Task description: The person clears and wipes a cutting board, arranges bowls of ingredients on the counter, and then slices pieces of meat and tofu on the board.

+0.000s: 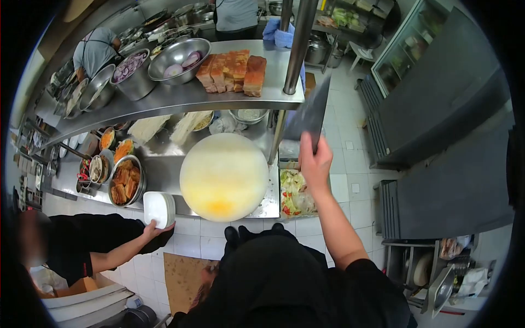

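My right hand [315,158] is closed around the handle of a cleaver [310,112], its broad dark blade raised upright to the right of the shelf's end. Left of that hand lies a round pale cutting board [224,172] with a yellow-orange stain near its front edge. My left hand [208,274] hangs low beside my body, away from the board; its fingers are dim and cannot be made out. Roasted pork belly slabs [232,71] stand on the steel shelf [213,102] above the board.
At the left, a co-worker's hand [156,230] holds stacked white dishes [159,209]. A bowl of browned meat pieces [125,183] stands left of the board. A bin of food scraps [296,191] sits below my right forearm. Bowls of onions [131,70] line the shelf. Grey cabinets [443,191] stand right.
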